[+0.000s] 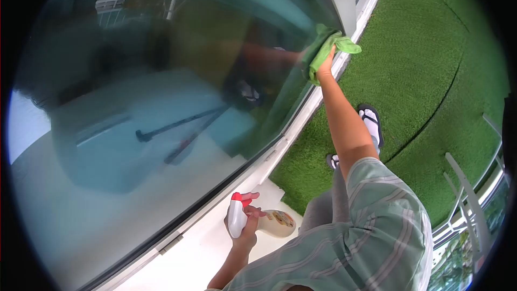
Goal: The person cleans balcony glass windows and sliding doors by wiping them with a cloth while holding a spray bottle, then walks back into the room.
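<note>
My right hand [326, 64] presses a green cloth [335, 42] against the window glass [204, 64], close to its right frame edge. The fingers are partly hidden behind the folds. Lower down, my left hand [249, 225] is wrapped round the neck of a spray bottle [280, 223]. This bottle has a white and red trigger head, a cream-coloured body and a printed label. It is tilted in front of my body, away from the glass.
A white window frame [269, 153] runs diagonally below the glass, with a pale ledge [188, 264] beside it. Green artificial turf [420, 54] covers the ground to the right, where my sandalled feet [370, 124] stand. White metal bars [466, 199] stand at the far right.
</note>
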A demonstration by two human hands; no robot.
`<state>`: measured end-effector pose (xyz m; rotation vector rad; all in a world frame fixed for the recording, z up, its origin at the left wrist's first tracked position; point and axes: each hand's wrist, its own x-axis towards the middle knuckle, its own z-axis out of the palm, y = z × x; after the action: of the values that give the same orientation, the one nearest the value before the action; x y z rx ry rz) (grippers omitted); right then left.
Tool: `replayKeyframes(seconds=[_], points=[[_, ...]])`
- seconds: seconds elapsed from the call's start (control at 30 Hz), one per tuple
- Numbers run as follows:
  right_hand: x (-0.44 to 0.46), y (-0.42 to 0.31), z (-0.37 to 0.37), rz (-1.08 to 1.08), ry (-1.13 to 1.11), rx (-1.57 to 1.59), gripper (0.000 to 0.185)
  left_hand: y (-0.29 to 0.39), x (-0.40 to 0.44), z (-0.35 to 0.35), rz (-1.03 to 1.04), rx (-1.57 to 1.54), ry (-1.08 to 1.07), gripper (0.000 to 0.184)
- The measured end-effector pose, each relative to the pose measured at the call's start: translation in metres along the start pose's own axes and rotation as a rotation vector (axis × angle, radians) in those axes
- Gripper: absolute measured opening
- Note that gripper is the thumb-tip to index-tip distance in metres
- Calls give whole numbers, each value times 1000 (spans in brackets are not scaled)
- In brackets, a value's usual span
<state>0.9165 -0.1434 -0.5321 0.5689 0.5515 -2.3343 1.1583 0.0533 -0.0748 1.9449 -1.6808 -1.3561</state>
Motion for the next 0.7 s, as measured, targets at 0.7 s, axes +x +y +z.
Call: replayKeyframes(seconds=[0.7], points=[[-328,-66,300,-927,-590,-937,70,4,-32,-39,121,-120,-16,40]])
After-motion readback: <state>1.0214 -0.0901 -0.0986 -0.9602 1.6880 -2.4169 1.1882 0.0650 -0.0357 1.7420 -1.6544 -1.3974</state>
